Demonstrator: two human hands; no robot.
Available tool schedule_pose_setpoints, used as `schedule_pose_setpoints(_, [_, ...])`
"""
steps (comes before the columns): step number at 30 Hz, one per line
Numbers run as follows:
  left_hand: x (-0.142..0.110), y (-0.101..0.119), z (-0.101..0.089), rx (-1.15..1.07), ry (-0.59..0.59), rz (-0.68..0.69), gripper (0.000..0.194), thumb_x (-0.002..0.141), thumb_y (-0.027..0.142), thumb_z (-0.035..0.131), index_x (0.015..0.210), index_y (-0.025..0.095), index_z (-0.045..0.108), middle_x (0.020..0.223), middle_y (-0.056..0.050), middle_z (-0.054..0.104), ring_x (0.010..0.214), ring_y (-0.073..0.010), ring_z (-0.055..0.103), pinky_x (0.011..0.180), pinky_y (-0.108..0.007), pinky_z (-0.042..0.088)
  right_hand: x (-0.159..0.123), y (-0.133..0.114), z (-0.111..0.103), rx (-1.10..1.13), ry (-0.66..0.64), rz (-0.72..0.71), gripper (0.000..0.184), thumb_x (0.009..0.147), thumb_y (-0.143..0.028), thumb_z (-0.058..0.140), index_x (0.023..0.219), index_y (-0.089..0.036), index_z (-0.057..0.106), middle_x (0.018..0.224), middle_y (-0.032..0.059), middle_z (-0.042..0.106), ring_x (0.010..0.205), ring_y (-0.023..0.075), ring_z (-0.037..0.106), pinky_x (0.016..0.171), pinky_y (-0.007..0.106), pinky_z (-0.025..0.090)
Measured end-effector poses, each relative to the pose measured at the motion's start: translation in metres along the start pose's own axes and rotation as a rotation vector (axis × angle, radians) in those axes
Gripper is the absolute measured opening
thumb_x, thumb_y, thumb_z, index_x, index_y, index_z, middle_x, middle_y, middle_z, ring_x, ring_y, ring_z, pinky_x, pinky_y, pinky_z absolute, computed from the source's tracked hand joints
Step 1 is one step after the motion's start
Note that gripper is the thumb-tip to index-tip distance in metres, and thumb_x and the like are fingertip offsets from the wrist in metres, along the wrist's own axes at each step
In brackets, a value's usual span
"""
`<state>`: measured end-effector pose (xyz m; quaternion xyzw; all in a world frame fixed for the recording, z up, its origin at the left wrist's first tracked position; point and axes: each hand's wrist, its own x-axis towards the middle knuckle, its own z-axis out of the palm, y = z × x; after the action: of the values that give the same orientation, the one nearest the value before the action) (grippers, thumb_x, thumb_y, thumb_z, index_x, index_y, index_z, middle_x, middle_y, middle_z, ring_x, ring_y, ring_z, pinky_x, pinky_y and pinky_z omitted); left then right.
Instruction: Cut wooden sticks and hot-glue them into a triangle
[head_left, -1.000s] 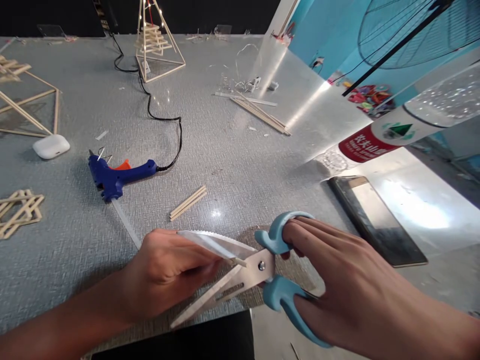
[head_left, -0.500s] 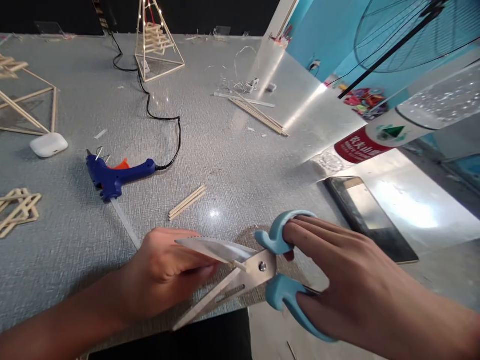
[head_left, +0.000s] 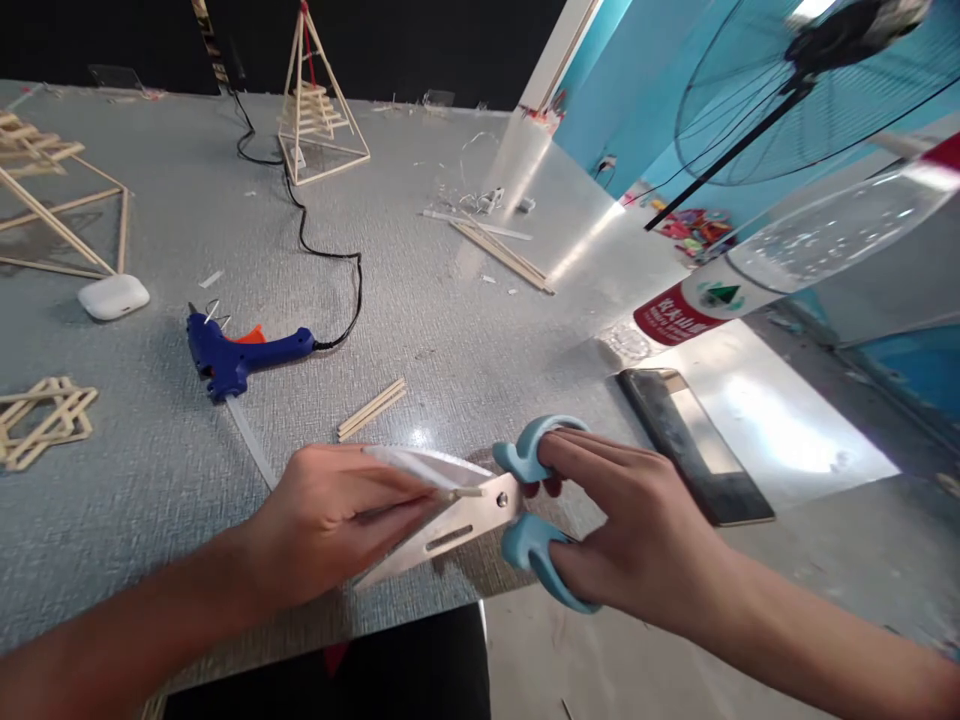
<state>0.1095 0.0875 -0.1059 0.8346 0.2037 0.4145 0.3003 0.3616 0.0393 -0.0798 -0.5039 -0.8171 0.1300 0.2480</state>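
Observation:
My right hand (head_left: 630,535) grips the light blue handles of large steel scissors (head_left: 480,505), fingers through the loops. The blades are nearly closed around a thin wooden stick (head_left: 469,491) that my left hand (head_left: 337,520) pinches between thumb and fingers, just left of the pivot. Both hands hover at the near edge of the grey textured table (head_left: 420,300).
A blue glue gun (head_left: 240,355) with a black cord lies to the left, loose sticks (head_left: 373,408) ahead. A phone (head_left: 694,445), a water bottle (head_left: 795,250), a white earbud case (head_left: 114,297), stick pyramids (head_left: 319,110) and a stick star (head_left: 45,420) stand around. A fan (head_left: 787,80) is at right.
The scissor blades have closed further onto the stick in my left hand. The view has tilted up and shifted slightly, so both hands sit a little further left.

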Motion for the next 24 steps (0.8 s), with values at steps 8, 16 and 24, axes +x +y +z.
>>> schedule_pose_setpoints(8, [0.006,0.013,-0.016,-0.234,0.058,-0.259,0.011,0.094,0.023,0.066,0.098,0.021,0.076,0.084,0.0,0.073,0.073,-0.0097,0.064,0.067,-0.019,0.051,0.014,-0.009,0.045,0.518,0.081,0.165,0.01,0.074,-0.022,0.064,0.072,-0.019,0.055,0.066,-0.002,0.054,0.06,0.0113,0.047,0.057,0.025,0.043])
schedule_pose_setpoints(16, [0.009,0.03,-0.033,-0.494,0.022,-0.51,0.03,0.1,0.039,0.054,0.102,0.018,0.077,0.087,-0.003,0.069,0.077,-0.0121,0.058,0.066,-0.021,0.045,0.037,-0.02,0.078,0.732,0.13,0.092,0.013,0.078,-0.026,0.073,0.08,-0.02,0.061,0.077,-0.001,0.061,0.068,0.0125,0.054,0.065,0.026,0.049])
schedule_pose_setpoints(24, [0.009,0.043,-0.054,-0.448,-0.068,-0.565,0.035,0.095,0.04,0.057,0.082,0.015,0.078,0.059,0.002,0.052,0.054,-0.0079,0.028,0.047,-0.023,0.019,0.042,-0.016,0.092,0.657,0.151,-0.047,0.013,0.083,-0.029,0.072,0.09,-0.022,0.065,0.081,0.001,0.068,0.073,0.0156,0.062,0.071,0.031,0.054])
